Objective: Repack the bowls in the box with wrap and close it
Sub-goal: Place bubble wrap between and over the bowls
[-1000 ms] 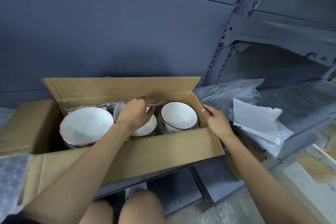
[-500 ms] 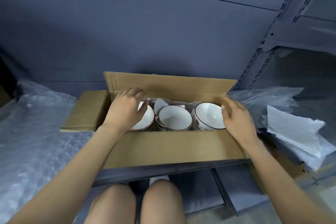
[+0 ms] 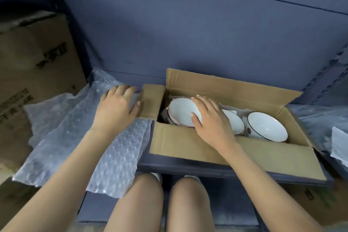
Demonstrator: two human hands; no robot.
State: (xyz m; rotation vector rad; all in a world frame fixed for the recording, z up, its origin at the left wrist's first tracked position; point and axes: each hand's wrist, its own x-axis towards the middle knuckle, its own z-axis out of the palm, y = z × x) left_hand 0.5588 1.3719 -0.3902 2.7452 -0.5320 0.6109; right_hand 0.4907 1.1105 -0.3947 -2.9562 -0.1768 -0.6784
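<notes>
An open cardboard box (image 3: 188,147) sits on a blue shelf and holds three white bowls in a row. My right hand (image 3: 211,120) lies flat over the left, pink-rimmed bowl (image 3: 180,113) and partly covers the middle bowl (image 3: 234,121). The dark-rimmed bowl (image 3: 267,127) at the right end is uncovered. My left hand (image 3: 117,105) rests with straight fingers on a sheet of bubble wrap (image 3: 98,141) spread left of the box, its fingertips at the box's left flap (image 3: 152,98).
A large printed carton (image 3: 32,73) stands at the far left. More plastic wrap (image 3: 320,120) and white foam sheets (image 3: 339,147) lie right of the box. The shelf's blue back wall (image 3: 188,34) rises behind. My knees (image 3: 162,203) are below the shelf edge.
The view swung left. My left hand left the box and came down on the bubble wrap. My right hand moved from the box's right end onto the left bowl.
</notes>
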